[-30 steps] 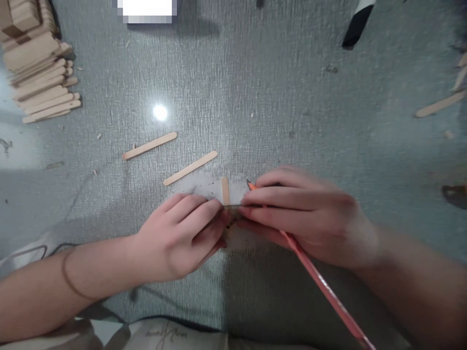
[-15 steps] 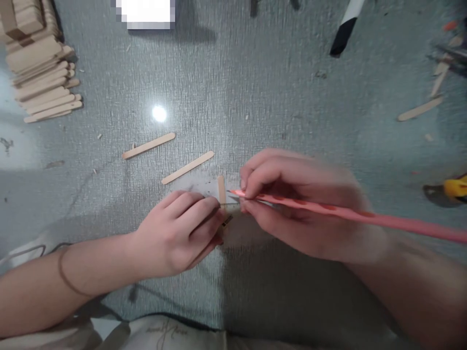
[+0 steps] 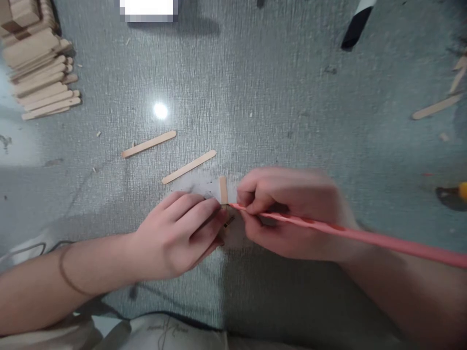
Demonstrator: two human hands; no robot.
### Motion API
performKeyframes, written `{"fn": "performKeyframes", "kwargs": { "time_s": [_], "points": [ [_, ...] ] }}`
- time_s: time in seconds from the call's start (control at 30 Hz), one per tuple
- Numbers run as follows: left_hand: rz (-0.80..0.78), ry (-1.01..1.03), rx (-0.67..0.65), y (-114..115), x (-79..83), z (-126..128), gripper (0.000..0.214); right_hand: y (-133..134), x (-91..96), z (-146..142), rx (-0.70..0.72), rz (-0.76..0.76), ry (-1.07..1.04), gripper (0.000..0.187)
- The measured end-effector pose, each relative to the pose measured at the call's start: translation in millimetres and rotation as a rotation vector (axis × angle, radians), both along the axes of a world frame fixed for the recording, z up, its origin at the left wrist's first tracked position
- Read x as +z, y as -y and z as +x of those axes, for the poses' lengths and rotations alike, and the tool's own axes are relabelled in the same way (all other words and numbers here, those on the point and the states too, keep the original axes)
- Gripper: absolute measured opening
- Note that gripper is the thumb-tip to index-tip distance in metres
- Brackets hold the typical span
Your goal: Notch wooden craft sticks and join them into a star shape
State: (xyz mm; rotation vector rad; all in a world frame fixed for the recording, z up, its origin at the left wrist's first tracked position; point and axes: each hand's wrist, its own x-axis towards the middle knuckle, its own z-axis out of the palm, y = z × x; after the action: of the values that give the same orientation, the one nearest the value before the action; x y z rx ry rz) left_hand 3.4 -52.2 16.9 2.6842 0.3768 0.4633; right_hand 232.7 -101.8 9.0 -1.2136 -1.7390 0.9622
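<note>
My left hand (image 3: 182, 233) lies on the grey surface with its fingers pressed down on a small clear ruler (image 3: 229, 219) laid across a short wooden stick (image 3: 223, 189). My right hand (image 3: 292, 209) is closed round a long pink pencil (image 3: 365, 236). The pencil's tip touches the stick just beside my left fingertips, and its shaft runs off to the right edge. Only the stick's upper end shows above my fingers; the ruler is mostly hidden.
Two loose wooden sticks (image 3: 149, 144) (image 3: 188, 166) lie left of and above my hands. A stack of sticks (image 3: 36, 68) sits at the top left, more sticks (image 3: 436, 107) at the far right. A black and white marker (image 3: 355, 24) lies at the top, a yellow item (image 3: 462, 190) at the right edge.
My right hand swung the pencil from pointing down-right to lying almost level, and brought its tip down to the stick by the ruler. My left hand stayed pressed in place.
</note>
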Motion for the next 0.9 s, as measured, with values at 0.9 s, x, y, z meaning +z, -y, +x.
{"fn": "performKeyframes", "kwargs": {
  "time_s": [0.9],
  "points": [
    [-0.001,0.001,0.013,0.2,-1.9,-0.3,0.029,1.9,0.8,0.4,-0.011,0.031,0.051,0.031]
  ]
}}
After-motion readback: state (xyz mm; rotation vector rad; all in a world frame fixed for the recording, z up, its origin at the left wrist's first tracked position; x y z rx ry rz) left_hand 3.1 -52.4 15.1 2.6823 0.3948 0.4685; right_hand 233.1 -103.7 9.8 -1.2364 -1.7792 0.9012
